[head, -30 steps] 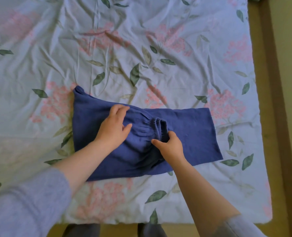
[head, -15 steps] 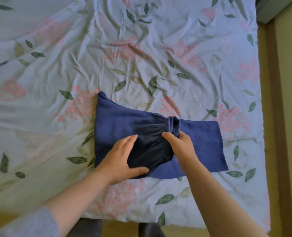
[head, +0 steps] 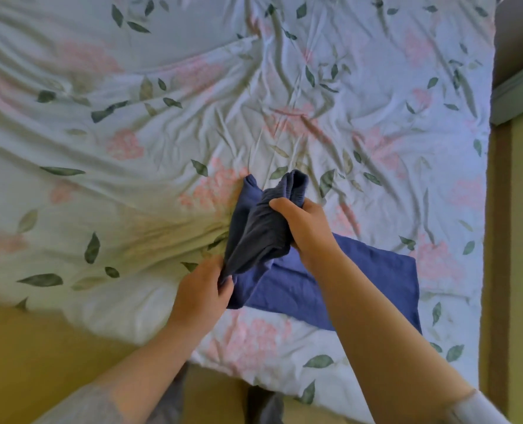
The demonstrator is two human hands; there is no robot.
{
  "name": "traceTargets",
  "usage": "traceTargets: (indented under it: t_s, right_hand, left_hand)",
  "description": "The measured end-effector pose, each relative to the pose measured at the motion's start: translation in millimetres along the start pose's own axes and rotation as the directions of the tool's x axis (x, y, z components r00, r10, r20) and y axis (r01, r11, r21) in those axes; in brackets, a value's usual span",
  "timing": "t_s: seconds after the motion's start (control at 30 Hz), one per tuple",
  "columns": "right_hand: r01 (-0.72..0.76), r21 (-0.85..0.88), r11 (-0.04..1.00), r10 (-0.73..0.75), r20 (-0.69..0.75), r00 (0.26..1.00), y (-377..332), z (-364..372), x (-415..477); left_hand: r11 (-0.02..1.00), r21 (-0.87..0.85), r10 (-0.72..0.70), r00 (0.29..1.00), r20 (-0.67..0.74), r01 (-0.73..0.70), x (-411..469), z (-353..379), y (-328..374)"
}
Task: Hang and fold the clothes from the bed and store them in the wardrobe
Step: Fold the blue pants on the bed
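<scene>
Raised since a half-second ago: blue garment's (head: pixel 361 280) gathered end, off the bed (head: pixel 131 142) | left hand (head: pixel 202 292) pinches its lower edge, right hand (head: pixel 306 228) grips the waistband (head: pixel 294 185) | other end lies flat on the bed | fold likely midway.

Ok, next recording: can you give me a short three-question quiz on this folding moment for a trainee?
1. True or false: the blue garment lies fully flat on the floral sheet.
2. The grip of the right hand closes on: A) the garment's gathered elastic end, B) a hanger, C) the sheet.
3. What does the left hand pinch?
Key: 1 false, one part is lifted; 2 A; 3 the garment's lower edge.
</scene>
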State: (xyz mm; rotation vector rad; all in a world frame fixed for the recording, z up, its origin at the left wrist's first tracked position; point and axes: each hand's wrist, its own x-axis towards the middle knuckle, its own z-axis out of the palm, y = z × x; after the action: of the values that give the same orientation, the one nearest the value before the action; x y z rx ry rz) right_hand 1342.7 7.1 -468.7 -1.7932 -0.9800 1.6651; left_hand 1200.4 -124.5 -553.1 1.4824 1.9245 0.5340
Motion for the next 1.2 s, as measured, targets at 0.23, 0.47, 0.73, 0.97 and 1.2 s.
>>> traceTargets:
  t_s: [0.23,0.47,0.73,0.97,1.2]
  right_hand:
    - [-0.049,0.065,0.997,0.038,0.159,0.986,-26,103,-8]
    - [-0.087,0.075,0.993,0.072,0.189,0.979,-10,113,-9]
    - [-0.114,0.205,0.972,0.08,0.168,0.983,-1,56,-1]
    - [-0.115,0.213,0.97,0.068,0.218,0.974,-9,63,-11]
    - [-0.097,0.213,0.972,0.053,0.203,0.978,-13,56,-12]
  left_hand:
    - [0.999,-0.043,0.008,0.992,-0.129,-0.013,-21,-36,-41]
    - [0.951,-0.215,-0.276,0.922,-0.27,0.222,0,-18,-37]
    - [0.991,-0.111,-0.095,0.978,-0.185,0.076,-1,3,-46]
    - [0.999,-0.04,-0.035,0.915,-0.402,0.02,6,30,-5]
    - [0.952,-0.243,-0.266,0.891,-0.367,0.184,8,28,-17]
